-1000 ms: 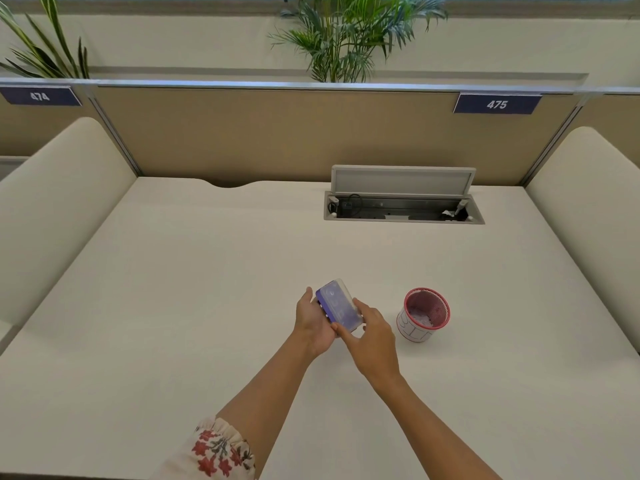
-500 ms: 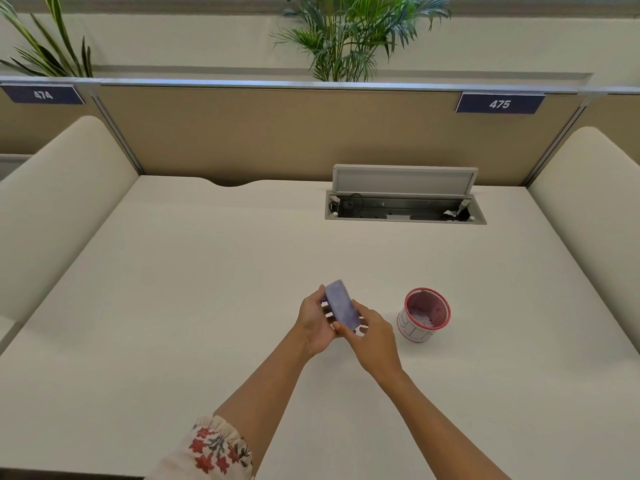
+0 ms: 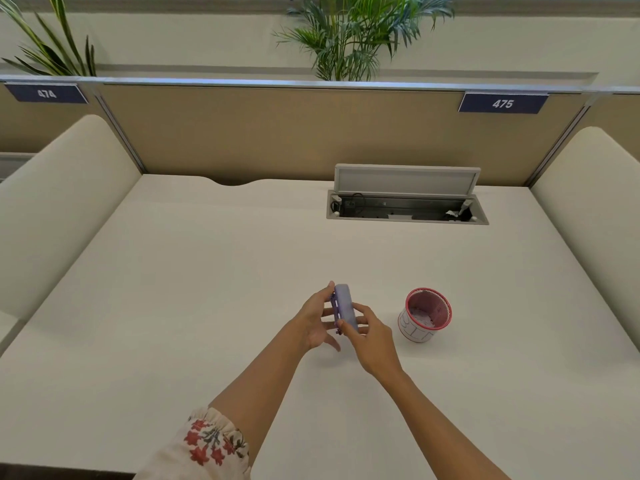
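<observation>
A small flat purple box point(image 3: 343, 304) stands on its edge above the white desk point(image 3: 173, 306), held between both hands. My left hand point(image 3: 313, 320) cups its left side, thumb up along the top edge and fingers loosely spread below. My right hand point(image 3: 370, 336) pinches its right face and lower end with thumb and fingertips. What is inside the box is hidden. To the right stands a small round mesh cup point(image 3: 426, 315), white with a red rim, upright and apart from my hands.
An open cable hatch point(image 3: 407, 197) with its lid raised sits at the back of the desk. Cream padded side panels point(image 3: 59, 209) flank the desk. A tan partition point(image 3: 277, 133) with number plates closes the back, plants behind it.
The purple box has been turned from lying face up to standing on its edge. My left fingers have loosened and spread beneath it. The cup has not moved.
</observation>
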A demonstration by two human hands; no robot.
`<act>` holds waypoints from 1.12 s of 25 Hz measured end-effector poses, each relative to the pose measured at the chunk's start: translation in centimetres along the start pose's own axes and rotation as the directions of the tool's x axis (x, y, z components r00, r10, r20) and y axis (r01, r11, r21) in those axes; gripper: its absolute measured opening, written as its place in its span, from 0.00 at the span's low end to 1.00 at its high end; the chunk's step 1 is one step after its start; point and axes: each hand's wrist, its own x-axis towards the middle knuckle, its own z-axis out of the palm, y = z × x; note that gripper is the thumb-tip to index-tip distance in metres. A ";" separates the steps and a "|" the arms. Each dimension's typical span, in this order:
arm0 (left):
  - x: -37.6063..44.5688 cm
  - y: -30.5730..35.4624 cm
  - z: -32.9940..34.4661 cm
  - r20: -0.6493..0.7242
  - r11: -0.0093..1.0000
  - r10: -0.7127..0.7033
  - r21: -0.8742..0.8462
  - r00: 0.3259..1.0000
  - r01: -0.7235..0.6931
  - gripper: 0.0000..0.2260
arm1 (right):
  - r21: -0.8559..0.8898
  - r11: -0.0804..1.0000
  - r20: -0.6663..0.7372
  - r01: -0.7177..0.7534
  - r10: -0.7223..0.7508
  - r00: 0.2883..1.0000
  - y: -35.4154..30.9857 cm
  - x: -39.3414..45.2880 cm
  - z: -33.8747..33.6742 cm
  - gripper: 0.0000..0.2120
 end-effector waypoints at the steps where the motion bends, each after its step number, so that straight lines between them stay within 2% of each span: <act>1: 0.0 -0.1 -0.1 -0.001 1.000 0.006 -0.007 1.000 -0.006 0.21 | 0.010 1.000 -0.003 -0.015 0.015 1.000 0.1 0.1 -0.1 0.20; 4: 0.3 -0.4 -0.6 -0.005 0.995 0.081 -0.051 0.997 -0.081 0.18 | 0.209 0.974 0.049 -0.084 0.075 0.996 0.3 0.8 -0.7 0.15; 6: 0.3 -0.6 -0.6 -0.027 0.988 0.137 -0.071 0.990 -0.139 0.13 | 0.397 0.906 0.168 -0.147 0.086 0.982 0.3 1.1 -1.0 0.14; 8: 0.1 -0.5 -0.8 -0.032 0.983 0.162 -0.085 0.986 -0.164 0.11 | 0.512 0.832 0.247 -0.211 0.092 0.965 0.4 1.2 -1.2 0.12; 10: -0.1 -0.4 -1.2 0.004 0.983 0.166 -0.077 0.986 -0.166 0.12 | 0.620 0.726 0.291 -0.297 0.138 0.947 0.4 1.2 -1.4 0.13; 12: -0.1 -0.3 -1.5 0.036 0.984 0.160 -0.089 0.987 -0.156 0.14 | 0.734 0.561 0.335 -0.383 0.190 0.923 0.4 1.1 -1.7 0.14; 14: -0.2 -0.4 -1.6 0.062 0.982 0.162 -0.106 0.985 -0.155 0.14 | 0.786 0.457 0.356 -0.415 0.214 0.910 0.2 1.1 -1.9 0.14; 16: -0.3 -0.5 -1.4 0.087 0.978 0.192 -0.106 0.978 -0.182 0.14 | 0.790 0.449 0.348 -0.417 0.231 0.908 0.1 1.2 -1.9 0.14; 22: -0.2 -0.3 -1.1 0.105 0.961 0.275 -0.059 0.956 -0.270 0.09 | 0.730 0.552 0.368 -0.403 0.179 0.913 -0.3 1.2 -2.3 0.15; 25: -0.4 0.1 -1.1 0.120 0.954 0.298 -0.043 0.947 -0.295 0.10 | 0.713 0.591 0.375 -0.378 0.134 0.917 -0.2 1.2 -2.4 0.15; 28: -0.5 0.3 -1.0 0.118 0.948 0.316 -0.072 0.941 -0.309 0.11 | 0.716 0.587 0.360 -0.378 0.154 0.920 0.0 1.2 -2.4 0.15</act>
